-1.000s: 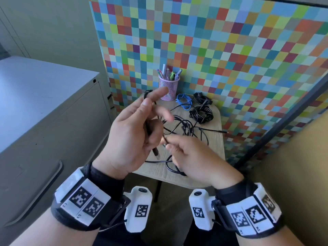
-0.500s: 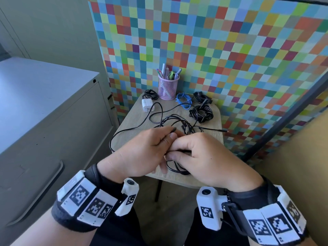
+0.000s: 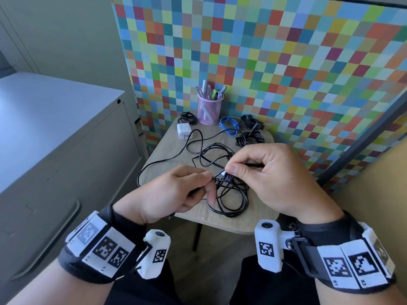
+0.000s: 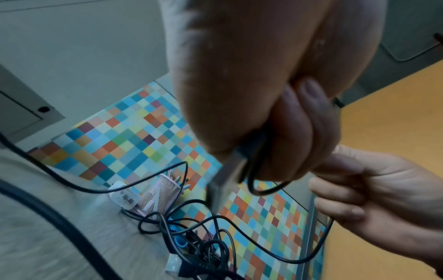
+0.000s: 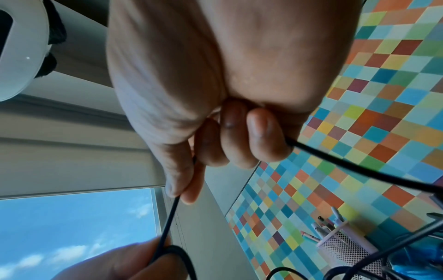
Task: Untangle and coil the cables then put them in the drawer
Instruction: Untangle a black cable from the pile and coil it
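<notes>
Grey cabinet [image 3: 55, 137] w/ a drawer handle stands at left; checkered multicolour wall panel [image 3: 275, 69] behind. Small wooden table [image 3: 220, 219] sits between them. Both hands hover over its near half. Right hand [image 3: 284, 179]: thumb & forefinger pinch a black cable [image 3: 217, 150], other fingers curled around the same strand. Left hand [image 3: 167, 194]: fingers curled, thumb & forefinger pinching the cable close beside the right hand's pinch; a plug end pokes out of this fist in the left wrist view. Rest of that cable lies in tangled loops on the table under and beyond the hands. At the back: pink mesh pen cup [image 3: 208, 110], black coiled bundles [image 3: 250, 138], blue cable [image 3: 229, 126], white charger [image 3: 184, 131].
</notes>
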Tool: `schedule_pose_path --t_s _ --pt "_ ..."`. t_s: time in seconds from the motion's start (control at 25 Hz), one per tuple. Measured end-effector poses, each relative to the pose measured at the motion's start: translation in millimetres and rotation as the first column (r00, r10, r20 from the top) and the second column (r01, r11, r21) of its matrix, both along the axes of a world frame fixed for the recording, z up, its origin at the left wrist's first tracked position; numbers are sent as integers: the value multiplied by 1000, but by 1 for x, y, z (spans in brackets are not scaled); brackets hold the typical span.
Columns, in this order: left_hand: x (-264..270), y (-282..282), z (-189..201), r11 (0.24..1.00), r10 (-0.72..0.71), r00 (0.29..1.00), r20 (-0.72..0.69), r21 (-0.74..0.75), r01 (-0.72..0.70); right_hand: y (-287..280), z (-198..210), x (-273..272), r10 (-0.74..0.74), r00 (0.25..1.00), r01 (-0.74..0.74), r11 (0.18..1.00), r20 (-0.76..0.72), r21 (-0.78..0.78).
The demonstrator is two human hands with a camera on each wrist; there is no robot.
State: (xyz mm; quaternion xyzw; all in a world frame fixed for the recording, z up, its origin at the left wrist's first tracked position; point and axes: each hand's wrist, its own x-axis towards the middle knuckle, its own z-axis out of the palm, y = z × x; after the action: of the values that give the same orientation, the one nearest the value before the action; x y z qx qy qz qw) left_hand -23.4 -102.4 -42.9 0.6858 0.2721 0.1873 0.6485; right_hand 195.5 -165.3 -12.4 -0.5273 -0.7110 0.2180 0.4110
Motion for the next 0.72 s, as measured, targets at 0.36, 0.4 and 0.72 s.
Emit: schedule_pose_path --t_s 0.36,0.4,0.72 --pt "4 -3 15 958 75 847 527 -273 85 18 -16 -10 -94 989 101 993 -110 64" --pt "4 -3 17 960 121 812 571 -276 51 19 -22 -14 -96 992 96 995 -83 -2" --pt "16 -6 11 943 326 837 440 -90 -320 7 -39 -49 168 943 -96 964 287 -248"
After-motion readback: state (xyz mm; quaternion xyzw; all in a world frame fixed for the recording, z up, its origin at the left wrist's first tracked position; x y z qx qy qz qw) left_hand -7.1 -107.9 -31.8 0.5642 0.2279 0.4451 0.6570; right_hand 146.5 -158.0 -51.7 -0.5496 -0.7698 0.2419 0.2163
